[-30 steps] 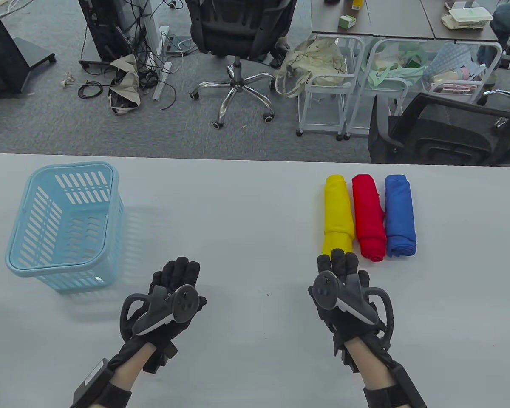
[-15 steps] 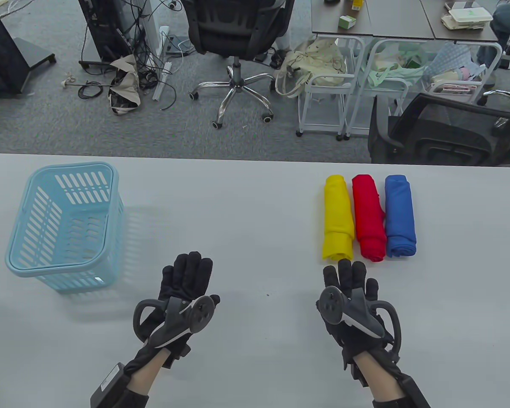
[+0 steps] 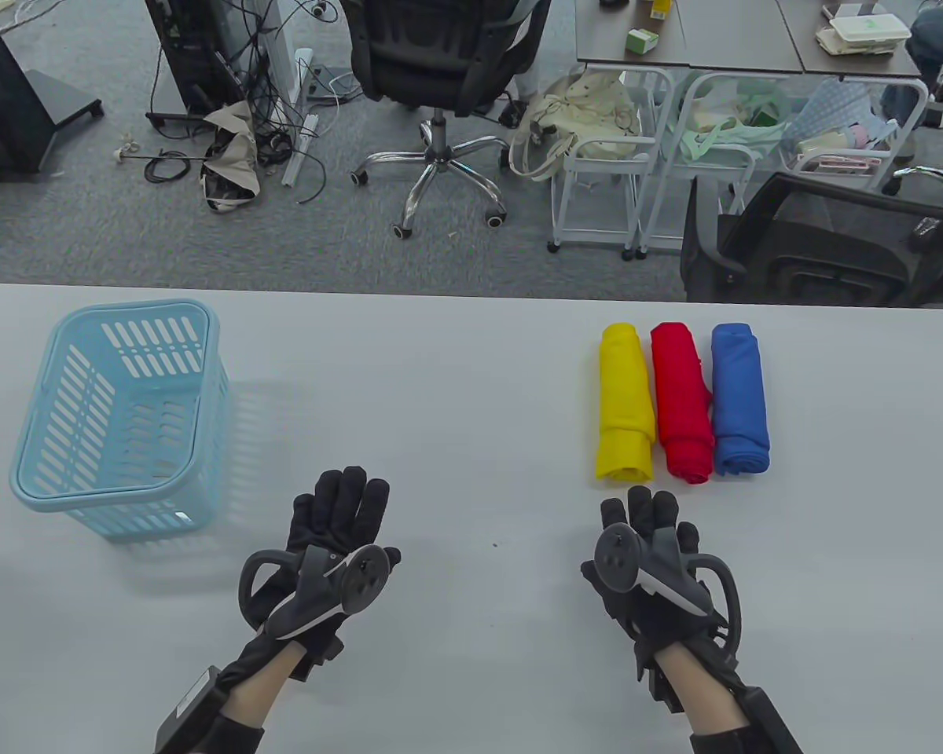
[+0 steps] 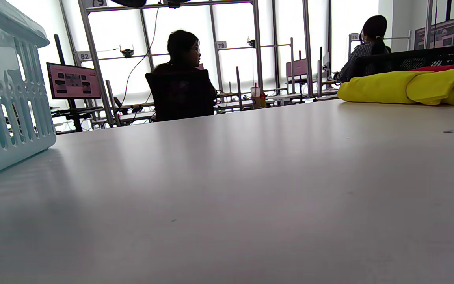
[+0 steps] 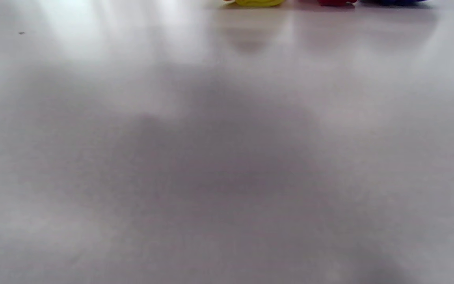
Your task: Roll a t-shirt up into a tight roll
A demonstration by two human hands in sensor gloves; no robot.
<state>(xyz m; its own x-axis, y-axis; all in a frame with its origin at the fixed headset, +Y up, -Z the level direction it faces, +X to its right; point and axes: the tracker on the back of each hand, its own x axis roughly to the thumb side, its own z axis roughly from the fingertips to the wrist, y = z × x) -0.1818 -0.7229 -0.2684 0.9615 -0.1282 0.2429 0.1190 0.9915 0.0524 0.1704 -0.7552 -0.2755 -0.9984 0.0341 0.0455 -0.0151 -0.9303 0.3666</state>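
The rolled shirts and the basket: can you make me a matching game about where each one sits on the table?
Things:
1. yellow roll
2. red roll
3. blue roll
4. light blue basket

Places:
A. middle of the three rolls
B. far left of the table
C. rightmost of the three rolls
D. leftmost of the three rolls, nearest the right hand

Pairs: 1-D, 2-A, 3-C, 4-B

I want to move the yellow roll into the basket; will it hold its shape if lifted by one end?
Probably not: the yellow roll is soft cloth, and its near end already looks looser and flared. Gripped at one end it would likely sag or unwind. It lies on its side, so a sideways nudge might roll it.
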